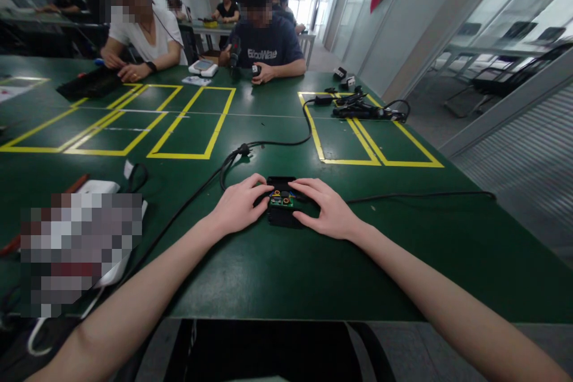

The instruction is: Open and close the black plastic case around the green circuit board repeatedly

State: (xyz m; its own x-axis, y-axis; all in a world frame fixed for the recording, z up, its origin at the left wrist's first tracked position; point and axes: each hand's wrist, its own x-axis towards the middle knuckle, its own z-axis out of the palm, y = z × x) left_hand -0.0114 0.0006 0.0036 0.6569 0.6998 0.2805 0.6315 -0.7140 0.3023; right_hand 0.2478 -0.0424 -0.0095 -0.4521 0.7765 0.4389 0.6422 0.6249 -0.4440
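Note:
A small black power adapter (282,215) lies open on the green table (286,274), its green circuit board with orange and yellow parts (281,197) showing. My left hand (239,203) rests on the adapter's left side with fingers curled onto the case. On the right side my right hand (324,206) lies across the case, its fingers reaching over the top edge. Both hands hold the adapter between them.
A black cable (233,158) runs from the adapter toward more black adapters and cords (358,108) at the far right. Yellow tape rectangles (192,122) mark the tabletop. A white device (96,186) lies to my left. Two people (264,42) sit across the table handling items.

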